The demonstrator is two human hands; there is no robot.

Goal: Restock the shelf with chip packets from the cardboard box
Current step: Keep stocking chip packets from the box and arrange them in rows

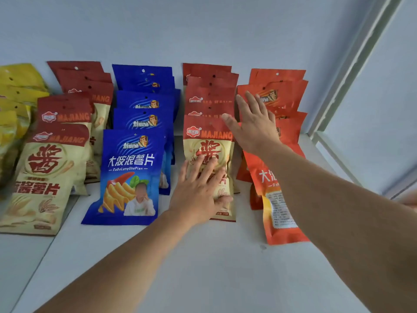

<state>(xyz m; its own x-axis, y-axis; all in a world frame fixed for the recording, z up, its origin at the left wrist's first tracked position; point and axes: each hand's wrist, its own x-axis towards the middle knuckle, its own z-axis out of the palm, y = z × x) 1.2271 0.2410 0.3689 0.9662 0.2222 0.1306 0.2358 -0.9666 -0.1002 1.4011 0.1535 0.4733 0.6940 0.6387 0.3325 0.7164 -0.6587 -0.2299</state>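
Shelf [203,256] white | left hand [198,188] spread flat on front MAJIANG packet [208,141] | right hand [255,125] spread on orange packets [282,91] | blue packet [129,175] reads DaBoLangShuPian

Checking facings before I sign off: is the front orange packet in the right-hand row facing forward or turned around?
Turned around. The front orange chip packet shows a white panel of small print, while the orange packets behind it show front artwork.

Chip packets stand in leaning rows on the white shelf [203,256]: red-and-cream packets [208,154], blue packets [133,172] left of them, orange packets [279,213] right.
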